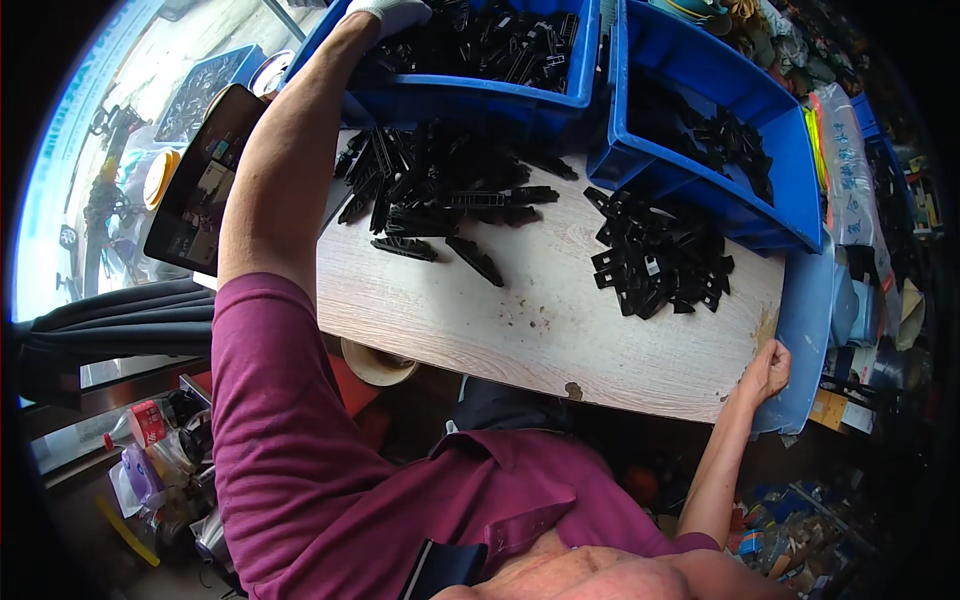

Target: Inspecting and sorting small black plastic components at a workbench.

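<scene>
- Gloved left hand at the blue bin by the tabletop's far edge; can't tell its grip.
- Right hand, fingers curled shut, near right corner; contents hidden.
- Black parts heaped toward the far left corner.

Open strip of table along the near edge, clear lane between left heap and right heap of black parts, blue bins barring the far side
</scene>
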`<state>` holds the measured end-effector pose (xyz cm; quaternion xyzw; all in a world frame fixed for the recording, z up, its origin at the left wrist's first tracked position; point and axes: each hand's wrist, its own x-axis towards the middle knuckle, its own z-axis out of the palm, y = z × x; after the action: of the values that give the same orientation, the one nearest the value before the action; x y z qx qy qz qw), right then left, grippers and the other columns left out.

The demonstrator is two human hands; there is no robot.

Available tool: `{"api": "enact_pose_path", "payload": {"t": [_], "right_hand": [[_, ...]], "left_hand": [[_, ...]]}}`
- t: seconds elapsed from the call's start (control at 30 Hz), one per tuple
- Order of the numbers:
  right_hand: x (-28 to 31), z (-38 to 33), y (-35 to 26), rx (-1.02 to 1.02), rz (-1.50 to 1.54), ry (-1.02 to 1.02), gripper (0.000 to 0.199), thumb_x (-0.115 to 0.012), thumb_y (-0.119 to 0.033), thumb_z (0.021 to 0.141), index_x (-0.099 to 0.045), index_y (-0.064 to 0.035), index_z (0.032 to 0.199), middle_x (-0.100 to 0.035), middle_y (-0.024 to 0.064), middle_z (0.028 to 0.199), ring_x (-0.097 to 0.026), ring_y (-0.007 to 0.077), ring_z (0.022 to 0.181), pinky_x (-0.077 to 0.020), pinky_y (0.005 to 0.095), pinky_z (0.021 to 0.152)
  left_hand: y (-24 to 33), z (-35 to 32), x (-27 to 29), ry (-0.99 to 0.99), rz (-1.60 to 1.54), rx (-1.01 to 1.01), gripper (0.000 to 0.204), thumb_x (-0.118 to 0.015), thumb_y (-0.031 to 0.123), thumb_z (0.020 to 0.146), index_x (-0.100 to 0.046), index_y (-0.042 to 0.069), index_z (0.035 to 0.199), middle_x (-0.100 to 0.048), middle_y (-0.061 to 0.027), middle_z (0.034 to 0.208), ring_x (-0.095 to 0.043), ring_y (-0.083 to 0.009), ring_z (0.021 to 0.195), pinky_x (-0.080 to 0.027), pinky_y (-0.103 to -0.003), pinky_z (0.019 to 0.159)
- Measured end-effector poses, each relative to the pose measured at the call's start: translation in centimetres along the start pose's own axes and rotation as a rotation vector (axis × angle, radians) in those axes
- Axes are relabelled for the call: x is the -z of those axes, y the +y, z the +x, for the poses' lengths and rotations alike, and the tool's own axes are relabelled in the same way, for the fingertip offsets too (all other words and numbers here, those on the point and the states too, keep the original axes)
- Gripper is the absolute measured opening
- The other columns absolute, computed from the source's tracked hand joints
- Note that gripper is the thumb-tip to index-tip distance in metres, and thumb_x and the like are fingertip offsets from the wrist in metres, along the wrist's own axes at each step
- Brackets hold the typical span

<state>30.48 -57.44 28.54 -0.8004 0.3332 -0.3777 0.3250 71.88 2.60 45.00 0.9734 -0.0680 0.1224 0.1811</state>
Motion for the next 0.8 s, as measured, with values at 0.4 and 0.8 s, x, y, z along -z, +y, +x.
{"api": "enact_pose_path", "payload": {"t": [0.4,0.8], "right_hand": [[0.3,-0.1,-0.7,0.004,-0.103,-0.005,0.027,-0.066,-0.023,0.09,-0.07,0.0039,0.094,-0.069,0.0069,0.085,-0.059,0.0158,0.079,-0.0485,0.0305,0.076],[-0.4,-0.4,-2.0,-0.014,-0.091,0.012,0.024,-0.065,-0.019,0.09,-0.069,0.0044,0.092,-0.068,0.0062,0.084,-0.058,0.0147,0.077,-0.0484,0.03,0.074]], "left_hand": [[5.3,-7.5,5.1,0.442,-0.302,0.016,0.025,-0.074,0.018,0.072,-0.073,0.006,0.094,-0.071,-0.0101,0.083,-0.067,-0.0192,0.078,-0.053,-0.032,0.074],[2.7,-20.6,1.4,0.826,-0.116,-0.253,0.018,-0.074,0.007,0.077,-0.07,0.01,0.094,-0.067,-0.0077,0.092,-0.066,-0.0256,0.091,-0.055,-0.034,0.08]]}}
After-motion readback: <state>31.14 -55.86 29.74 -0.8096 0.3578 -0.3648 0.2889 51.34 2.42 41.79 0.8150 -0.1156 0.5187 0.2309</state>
